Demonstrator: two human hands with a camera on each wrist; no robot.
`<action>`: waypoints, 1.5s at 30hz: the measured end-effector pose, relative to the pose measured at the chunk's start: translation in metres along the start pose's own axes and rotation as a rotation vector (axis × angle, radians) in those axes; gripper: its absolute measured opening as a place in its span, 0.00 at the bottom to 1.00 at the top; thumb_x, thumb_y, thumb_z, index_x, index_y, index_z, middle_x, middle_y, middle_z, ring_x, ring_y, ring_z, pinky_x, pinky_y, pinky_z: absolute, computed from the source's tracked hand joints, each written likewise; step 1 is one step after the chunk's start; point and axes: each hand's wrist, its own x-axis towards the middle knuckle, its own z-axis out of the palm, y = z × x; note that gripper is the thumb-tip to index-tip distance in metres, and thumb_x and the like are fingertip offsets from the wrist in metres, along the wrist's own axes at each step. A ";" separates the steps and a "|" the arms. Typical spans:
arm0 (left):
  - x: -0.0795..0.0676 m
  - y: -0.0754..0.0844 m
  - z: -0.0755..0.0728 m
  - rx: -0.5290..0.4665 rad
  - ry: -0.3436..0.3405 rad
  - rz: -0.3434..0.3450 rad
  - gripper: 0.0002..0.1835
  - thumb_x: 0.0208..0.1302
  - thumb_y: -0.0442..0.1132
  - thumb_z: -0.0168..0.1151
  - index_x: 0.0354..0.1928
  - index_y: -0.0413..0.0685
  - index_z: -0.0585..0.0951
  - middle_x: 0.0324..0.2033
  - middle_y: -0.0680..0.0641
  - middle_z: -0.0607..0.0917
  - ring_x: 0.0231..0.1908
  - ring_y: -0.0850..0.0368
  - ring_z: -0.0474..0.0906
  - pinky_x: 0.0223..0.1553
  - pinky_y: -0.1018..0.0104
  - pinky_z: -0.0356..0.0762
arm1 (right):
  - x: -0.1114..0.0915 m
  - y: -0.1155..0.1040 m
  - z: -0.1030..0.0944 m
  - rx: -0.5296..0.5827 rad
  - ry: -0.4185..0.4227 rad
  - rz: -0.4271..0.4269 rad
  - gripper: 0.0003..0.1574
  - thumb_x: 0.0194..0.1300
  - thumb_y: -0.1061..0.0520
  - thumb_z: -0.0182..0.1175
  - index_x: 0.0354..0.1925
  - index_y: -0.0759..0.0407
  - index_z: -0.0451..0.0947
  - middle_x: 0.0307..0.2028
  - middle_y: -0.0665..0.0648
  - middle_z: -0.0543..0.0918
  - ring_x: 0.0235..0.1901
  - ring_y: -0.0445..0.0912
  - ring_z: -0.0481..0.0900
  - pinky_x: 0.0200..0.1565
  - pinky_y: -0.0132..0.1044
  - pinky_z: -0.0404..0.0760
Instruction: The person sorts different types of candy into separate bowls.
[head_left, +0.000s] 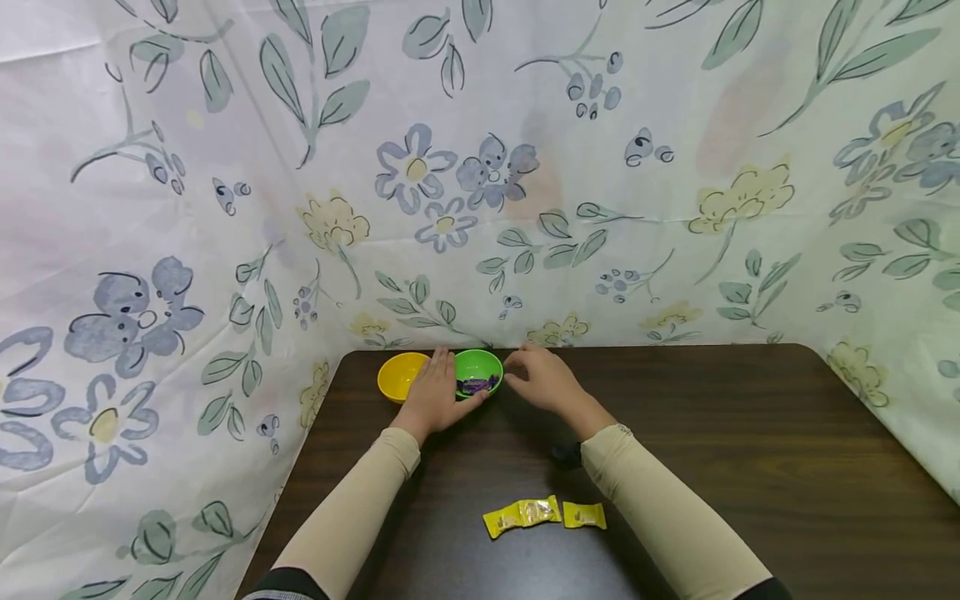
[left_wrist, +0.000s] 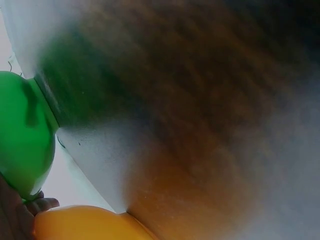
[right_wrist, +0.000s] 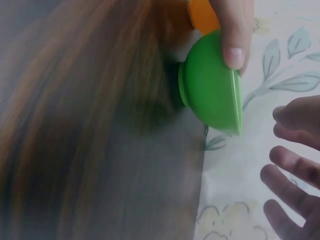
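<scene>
My left hand (head_left: 433, 392) rests against the left side of a green bowl (head_left: 489, 360), its fingers fairly straight and its thumb along the near rim. In the right wrist view that thumb presses the outside of the green bowl (right_wrist: 210, 85). Purple-wrapped candies (head_left: 477, 385) lie inside. A yellow-orange bowl (head_left: 396, 379) stands just left of the same hand. My right hand (head_left: 546, 379) hovers by the green bowl's right rim. Its fingers (right_wrist: 292, 190) are parted and loosely bent in the right wrist view, with nothing between them.
Several yellow-wrapped candies (head_left: 540, 512) lie on the dark wooden table (head_left: 720, 450), nearer to me, between the forearms. A small dark object (head_left: 566, 455) is beside the right cuff. Floral fabric (head_left: 637, 250) hangs behind the table's far edge and along its left side.
</scene>
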 end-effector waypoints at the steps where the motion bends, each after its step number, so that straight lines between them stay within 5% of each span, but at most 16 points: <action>1: 0.000 0.000 0.000 0.001 0.000 0.000 0.63 0.69 0.83 0.37 0.83 0.33 0.54 0.83 0.33 0.55 0.85 0.41 0.48 0.85 0.47 0.46 | -0.004 0.001 -0.002 0.002 -0.003 0.004 0.13 0.72 0.50 0.69 0.50 0.53 0.90 0.45 0.52 0.84 0.46 0.48 0.86 0.51 0.49 0.86; 18: 0.000 -0.001 0.003 -0.004 0.017 0.001 0.63 0.68 0.83 0.37 0.83 0.33 0.54 0.83 0.33 0.56 0.85 0.40 0.48 0.85 0.47 0.45 | -0.067 0.018 -0.020 0.089 -0.107 -0.004 0.15 0.73 0.50 0.68 0.53 0.55 0.89 0.46 0.49 0.83 0.42 0.42 0.79 0.44 0.42 0.82; 35: 0.003 -0.002 0.002 0.000 0.030 0.016 0.63 0.69 0.82 0.38 0.82 0.31 0.55 0.83 0.32 0.57 0.85 0.40 0.48 0.85 0.47 0.47 | -0.133 0.028 -0.033 0.228 -0.200 -0.073 0.18 0.75 0.47 0.67 0.53 0.57 0.87 0.45 0.50 0.83 0.39 0.48 0.78 0.38 0.34 0.75; 45: 0.000 -0.002 0.001 -0.006 0.020 0.020 0.62 0.69 0.82 0.39 0.82 0.32 0.55 0.83 0.33 0.56 0.85 0.39 0.48 0.85 0.46 0.47 | -0.160 0.031 -0.040 0.322 -0.236 -0.084 0.18 0.76 0.44 0.65 0.53 0.54 0.86 0.46 0.47 0.83 0.40 0.41 0.78 0.37 0.33 0.78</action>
